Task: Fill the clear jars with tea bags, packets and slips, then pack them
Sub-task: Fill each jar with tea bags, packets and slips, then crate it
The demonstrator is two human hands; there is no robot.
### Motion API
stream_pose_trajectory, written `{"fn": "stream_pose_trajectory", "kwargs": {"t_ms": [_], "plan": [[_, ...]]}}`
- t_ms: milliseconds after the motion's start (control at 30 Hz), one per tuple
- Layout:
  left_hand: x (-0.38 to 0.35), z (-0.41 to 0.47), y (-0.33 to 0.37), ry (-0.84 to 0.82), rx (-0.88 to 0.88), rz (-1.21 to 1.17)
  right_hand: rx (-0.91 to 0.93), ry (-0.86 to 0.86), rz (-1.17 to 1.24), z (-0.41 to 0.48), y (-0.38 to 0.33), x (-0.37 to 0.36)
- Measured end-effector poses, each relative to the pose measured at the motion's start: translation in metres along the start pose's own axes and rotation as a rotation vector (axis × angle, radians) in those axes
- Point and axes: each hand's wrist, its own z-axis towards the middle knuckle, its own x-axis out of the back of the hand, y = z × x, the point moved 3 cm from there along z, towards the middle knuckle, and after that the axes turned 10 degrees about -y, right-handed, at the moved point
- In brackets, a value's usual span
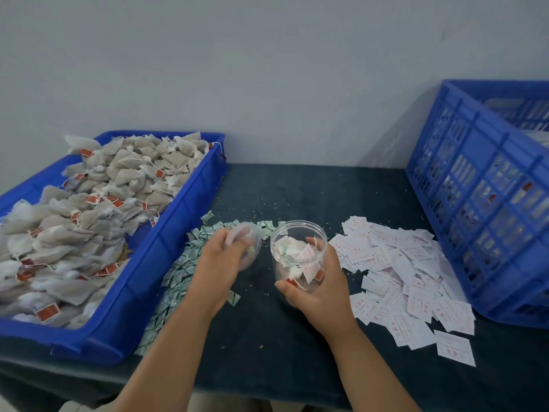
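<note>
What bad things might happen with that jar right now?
The clear jar is open and looks tilted, gripped only by the right hand, so its tea bags might tumble out. The left hand holds the clear lid beside it, and a slip inside stands near the rim, so the lid might pinch or crumple it.

glossy clear plastic jar [298, 257]
</note>
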Motion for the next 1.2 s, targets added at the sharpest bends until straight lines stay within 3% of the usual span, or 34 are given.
{"fn": "stream_pose_trajectory", "kwargs": {"t_ms": [67,100,267,367,600,800,933,1067,1200], "plan": [[-0.001,-0.003,0.014,-0.116,-0.031,-0.13,-0.004,-0.031,-0.005,0.0,0.0,-0.001],[-0.003,-0.005,0.023,-0.155,-0.065,-0.085,-0.004,-0.048,-0.008,0.001,-0.001,-0.002],[-0.022,-0.021,0.055,-0.328,-0.269,0.598,0.03,-0.104,-0.059,0.002,-0.007,-0.003],[-0.039,-0.03,0.062,-0.385,-0.325,0.833,0.044,-0.115,-0.128,0.003,-0.009,-0.005],[-0.051,-0.029,0.064,-0.275,-0.297,1.132,0.079,-0.111,-0.254,0.005,-0.003,-0.011],[-0.058,-0.032,0.058,-0.242,-0.323,1.075,0.085,-0.128,-0.204,0.005,0.002,-0.008],[-0.05,-0.032,0.063,-0.382,-0.431,0.959,-0.006,-0.151,-0.121,0.002,0.002,-0.007],[-0.046,-0.035,0.069,-0.561,-0.596,0.798,-0.064,-0.322,0.147,0.002,0.005,-0.009],[-0.039,-0.03,0.074,-0.704,-0.556,0.679,-0.102,-0.349,0.197,0.002,0.008,-0.013]]}}
